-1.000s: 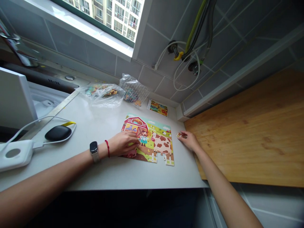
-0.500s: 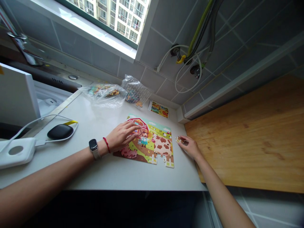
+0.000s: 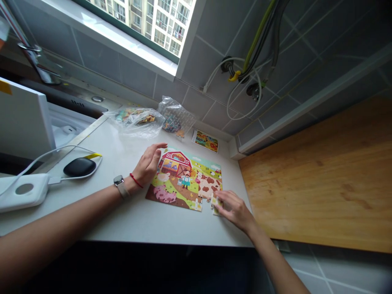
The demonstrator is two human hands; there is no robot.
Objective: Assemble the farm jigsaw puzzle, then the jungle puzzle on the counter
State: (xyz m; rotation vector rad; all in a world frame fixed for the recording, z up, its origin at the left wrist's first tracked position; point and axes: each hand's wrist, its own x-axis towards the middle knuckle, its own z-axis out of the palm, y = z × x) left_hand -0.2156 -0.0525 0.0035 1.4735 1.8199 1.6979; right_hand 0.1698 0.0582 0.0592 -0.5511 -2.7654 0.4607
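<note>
A farm jigsaw puzzle (image 3: pixel 183 179) lies on the white counter, showing a red barn, a farmer, a pig and a spotted cow. One gap shows at its lower edge, under the cow. My right hand (image 3: pixel 235 209) is closed on a small puzzle piece (image 3: pixel 216 200), just over the lower right part beside that gap. My left hand (image 3: pixel 149 164) rests on edge at the puzzle's left side by the barn, fingers stretched out with nothing in them. A watch and a red string are on that wrist.
Behind the puzzle lie two clear plastic bags (image 3: pixel 139 120) of loose pieces and a small picture card (image 3: pixel 206 141). A black mouse-shaped object (image 3: pixel 79 167) and a white power strip (image 3: pixel 24 192) with a cable sit left. A wooden board (image 3: pixel 321 175) stands at right.
My right hand has brought the puzzle piece left from beside the puzzle to its lower right part. My left hand has drawn back left off the barn, uncovering it.
</note>
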